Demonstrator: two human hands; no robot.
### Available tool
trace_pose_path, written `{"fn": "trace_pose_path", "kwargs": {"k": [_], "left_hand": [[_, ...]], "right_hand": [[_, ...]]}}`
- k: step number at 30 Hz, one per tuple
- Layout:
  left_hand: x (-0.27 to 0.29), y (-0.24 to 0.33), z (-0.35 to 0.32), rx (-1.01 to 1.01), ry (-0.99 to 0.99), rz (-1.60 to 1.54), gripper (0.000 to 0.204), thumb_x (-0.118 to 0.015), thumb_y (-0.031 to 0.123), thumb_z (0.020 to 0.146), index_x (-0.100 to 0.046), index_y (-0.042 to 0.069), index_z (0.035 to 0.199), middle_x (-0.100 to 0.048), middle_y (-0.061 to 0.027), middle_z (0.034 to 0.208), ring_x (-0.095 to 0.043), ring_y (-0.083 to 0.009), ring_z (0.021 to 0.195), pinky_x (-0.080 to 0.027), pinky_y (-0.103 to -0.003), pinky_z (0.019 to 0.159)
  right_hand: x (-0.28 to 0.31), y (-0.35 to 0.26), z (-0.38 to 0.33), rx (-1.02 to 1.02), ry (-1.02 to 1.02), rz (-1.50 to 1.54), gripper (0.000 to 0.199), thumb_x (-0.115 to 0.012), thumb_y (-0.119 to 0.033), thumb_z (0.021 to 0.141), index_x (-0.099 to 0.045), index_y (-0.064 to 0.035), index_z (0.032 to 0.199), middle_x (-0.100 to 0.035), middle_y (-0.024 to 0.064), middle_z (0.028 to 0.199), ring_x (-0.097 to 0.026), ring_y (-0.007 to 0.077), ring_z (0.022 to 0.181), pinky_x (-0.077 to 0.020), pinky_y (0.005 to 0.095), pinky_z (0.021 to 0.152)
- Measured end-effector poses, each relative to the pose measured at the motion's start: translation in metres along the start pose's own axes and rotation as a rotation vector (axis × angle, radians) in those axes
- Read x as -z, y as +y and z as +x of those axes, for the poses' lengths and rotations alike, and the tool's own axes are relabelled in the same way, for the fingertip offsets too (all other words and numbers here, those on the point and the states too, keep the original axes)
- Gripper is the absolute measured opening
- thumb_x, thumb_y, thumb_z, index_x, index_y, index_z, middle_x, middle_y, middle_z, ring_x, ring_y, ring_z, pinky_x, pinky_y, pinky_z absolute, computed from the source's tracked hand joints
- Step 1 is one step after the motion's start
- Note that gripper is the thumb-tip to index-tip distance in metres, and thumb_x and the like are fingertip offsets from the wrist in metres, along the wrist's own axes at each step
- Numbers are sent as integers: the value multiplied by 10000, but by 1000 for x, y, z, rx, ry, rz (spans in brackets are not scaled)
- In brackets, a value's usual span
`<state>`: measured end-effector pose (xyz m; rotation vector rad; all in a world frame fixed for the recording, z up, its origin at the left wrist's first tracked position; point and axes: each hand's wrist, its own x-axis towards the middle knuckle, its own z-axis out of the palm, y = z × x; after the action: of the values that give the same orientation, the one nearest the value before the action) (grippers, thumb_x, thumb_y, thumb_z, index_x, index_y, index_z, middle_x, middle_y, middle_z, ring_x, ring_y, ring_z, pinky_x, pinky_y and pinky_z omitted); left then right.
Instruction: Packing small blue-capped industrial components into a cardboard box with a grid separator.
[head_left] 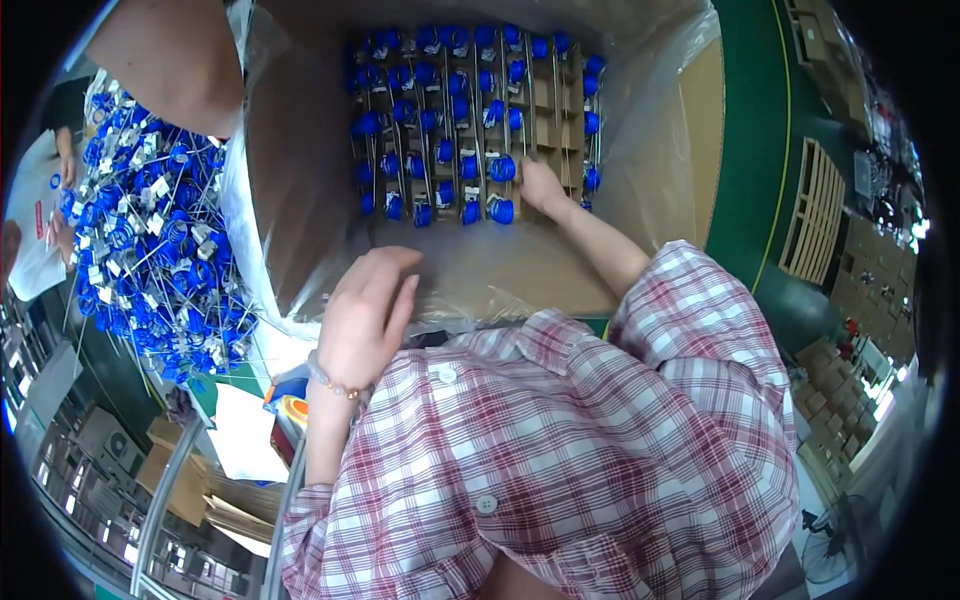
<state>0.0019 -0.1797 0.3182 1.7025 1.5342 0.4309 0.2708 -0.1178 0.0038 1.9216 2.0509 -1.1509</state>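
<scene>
In front of me is a deep carton (700, 130) lined with clear plastic film. Inside it, rows of blue coiled pieces (502, 168) with thin silvery stems and white tags stand in a cardboard divider grid (543, 92). My right hand (541, 187) reaches down into the carton beside the right-hand rows. Its fingers are closed near a stem, and what they hold is hidden. Over the carton's near left edge is my left hand (368, 305), slightly blurred, with fingers stretched, the thumb apart and nothing in it.
Left of the carton lies a big heap of the same blue pieces (170, 240). What looks like another person's bare arm (170, 60) crosses above it. A co-worker's hand (66, 158) shows at far left. A wooden pallet (812, 212) lies on the green floor at right.
</scene>
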Motion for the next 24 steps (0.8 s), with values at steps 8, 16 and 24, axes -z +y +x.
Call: {"fn": "trace_pose_path", "kwargs": {"k": [8,16,24], "left_hand": [[-17,20,15,-152,-19,22,190,-545,-6,805,-576,9,992,-590,-155,976,-577,-325,891,-468,-352,765],[-25,15,-4,-58,68,-9,163,-548,20,803,-575,6,963,-593,-132,952,-574,-306,866,-463,-363,759],[-27,14,-19,32,192,-24,155,-534,6,817,-578,-2,964,-595,-146,945,-581,-318,854,-464,-354,739]], "right_hand": [[3,-5,21,188,86,-454,181,-532,-52,751,-547,-3,924,-641,185,757,-650,307,744,-524,401,614],[60,3,47,-16,-538,252,110,-544,-134,803,-562,-26,811,-621,80,682,-608,147,535,-474,292,495],[82,4,50,-229,-375,141,154,-595,-171,815,-551,-35,757,-635,79,664,-585,119,481,-470,269,467]]}}
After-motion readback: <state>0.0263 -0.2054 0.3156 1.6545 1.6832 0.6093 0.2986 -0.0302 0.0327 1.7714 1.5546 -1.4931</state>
